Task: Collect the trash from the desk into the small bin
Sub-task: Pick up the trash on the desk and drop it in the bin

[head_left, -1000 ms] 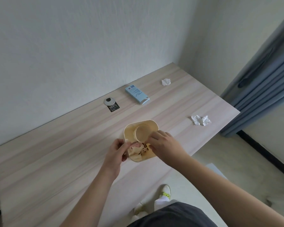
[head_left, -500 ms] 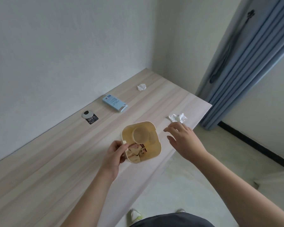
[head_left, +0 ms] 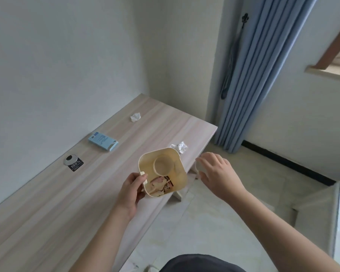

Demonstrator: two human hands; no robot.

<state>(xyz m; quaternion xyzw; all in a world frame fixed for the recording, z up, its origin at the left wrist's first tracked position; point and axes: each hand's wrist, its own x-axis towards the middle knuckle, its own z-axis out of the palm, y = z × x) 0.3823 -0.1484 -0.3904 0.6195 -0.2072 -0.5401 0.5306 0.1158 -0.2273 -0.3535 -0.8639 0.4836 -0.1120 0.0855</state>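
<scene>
The left hand grips the small bin by its near-left side, with the thumb on the rim. It keeps the bin over the front edge of the bench, close to the far right corner. The bin is cream colored and open at the top. Inside it lie a round paper cup and some crumpled wrappers.

The right hand is out past the right end of the bench, over the floor. Its fingers are spread and loose, and it grips nothing. It is near the bin but does not touch it.

A crumpled white tissue lies on the bench by the right end, just behind the bin's rim. A second white tissue ball lies farther back, near the far corner by the wall. A light blue box lies flat near the back edge. To its left, also near the back edge, there is a round silver cap with a small black label touching it.

A blue curtain hangs past the right end of the bench.
</scene>
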